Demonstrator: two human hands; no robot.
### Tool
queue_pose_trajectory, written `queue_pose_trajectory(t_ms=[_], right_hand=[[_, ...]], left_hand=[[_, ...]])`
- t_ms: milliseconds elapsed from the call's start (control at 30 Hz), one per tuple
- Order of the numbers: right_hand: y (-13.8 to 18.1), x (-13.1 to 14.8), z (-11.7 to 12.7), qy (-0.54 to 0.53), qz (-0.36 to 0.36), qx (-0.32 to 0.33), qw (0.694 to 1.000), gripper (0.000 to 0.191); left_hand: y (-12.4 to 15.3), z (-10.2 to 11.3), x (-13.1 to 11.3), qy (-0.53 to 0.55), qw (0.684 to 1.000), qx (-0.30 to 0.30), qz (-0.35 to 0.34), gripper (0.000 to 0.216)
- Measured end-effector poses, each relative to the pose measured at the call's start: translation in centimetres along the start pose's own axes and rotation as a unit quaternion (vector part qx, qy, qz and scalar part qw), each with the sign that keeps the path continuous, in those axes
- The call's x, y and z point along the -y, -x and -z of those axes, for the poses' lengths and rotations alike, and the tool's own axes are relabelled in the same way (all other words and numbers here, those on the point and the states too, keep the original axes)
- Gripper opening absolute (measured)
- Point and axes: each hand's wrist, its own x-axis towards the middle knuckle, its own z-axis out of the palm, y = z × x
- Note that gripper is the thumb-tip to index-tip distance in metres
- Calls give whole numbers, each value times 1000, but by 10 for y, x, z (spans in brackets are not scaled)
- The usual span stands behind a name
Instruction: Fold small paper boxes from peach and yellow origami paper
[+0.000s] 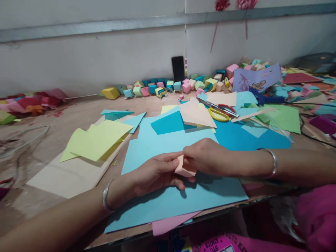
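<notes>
A small peach paper box [185,169] is held between my two hands, just above light blue sheets of paper [168,206]. My left hand [160,171] grips it from the left, thumb on its near wall and fingers underneath. From the right, my right hand [210,157] is closed at the box, its fingertips partly hidden inside or behind the paper. Beyond my hands lie a folded peach paper [198,115] and a darker blue piece [168,123]. Scissors [219,111] with yellow and red handles rest on the papers behind my right hand.
Yellow paper sheets [99,140] lie on a cream sheet [65,175] at the left. Many small coloured paper boxes [160,87] line the wall, with a black phone [178,69] upright among them. Paper scraps and a purple printed card [256,79] are at the right.
</notes>
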Motion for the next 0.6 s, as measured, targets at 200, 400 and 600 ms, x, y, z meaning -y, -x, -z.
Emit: queue_pose_trajectory(t_ms=[200,400,600], right_hand=[[-1,-6,10,-132,20,-156,979,28],[-4,-10,3,-201,142,-158,956,55],[-7,-10,1,-223,149,-155,951,34]], left_hand=[[-2,5,-7,78,994,-66,-29,25],[-3,10,-7,116,988,-91,-36,20],[-3,16,-2,98,994,-44,-35,31]])
